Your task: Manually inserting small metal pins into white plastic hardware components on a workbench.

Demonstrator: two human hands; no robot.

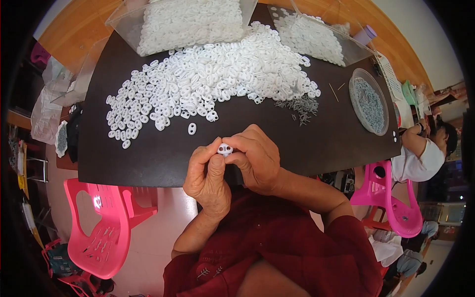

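Just off the table's front edge, my left hand [210,175] and my right hand [257,158] meet with fingertips pinched together. Between them is a small white two-hole plastic piece [225,149], its dark holes facing up. Thumbs and forefingers of both hands press on its sides, and its underside is hidden. One loose oval white piece [192,128] of like kind lies on the table ahead of my left hand. Beyond it spreads a large heap of white two-hole pieces [208,74]. A small pile of thin grey metal bits [303,106] lies at the heap's right end.
The dark table [133,166] curves in front of me. A clear bin [123,20] of white pieces and a second clear bin [354,54] stand at the back. At right sits a round dish [357,111] of grey bits. Pink chairs [114,232] flank me; another person [420,153] is at right.
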